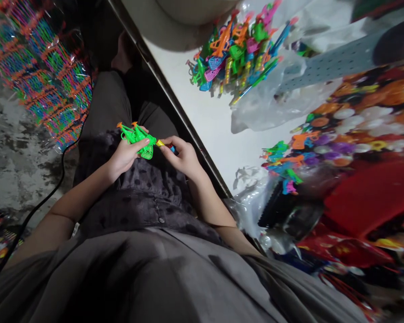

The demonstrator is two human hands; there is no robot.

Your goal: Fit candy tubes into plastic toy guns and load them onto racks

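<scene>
Over my lap, my left hand (126, 154) is wrapped round a green plastic toy (139, 136) with orange tips and a latticed, basket-like part. My right hand (182, 154) pinches a small tube with a yellow and red label (160, 143) and a blue end. The tube's near end meets the right side of the green toy; whether it sits inside or only touches I cannot tell. My fingers hide part of both things.
To the right, a white tabletop (208, 121) bears a heap of similar colourful toys (235, 49), a clear plastic bag (256, 107) and many loose coloured pieces (366, 103). Packed toys in clear wrap (47, 67) lie left on the floor. A black cable (62, 166) runs beside my leg.
</scene>
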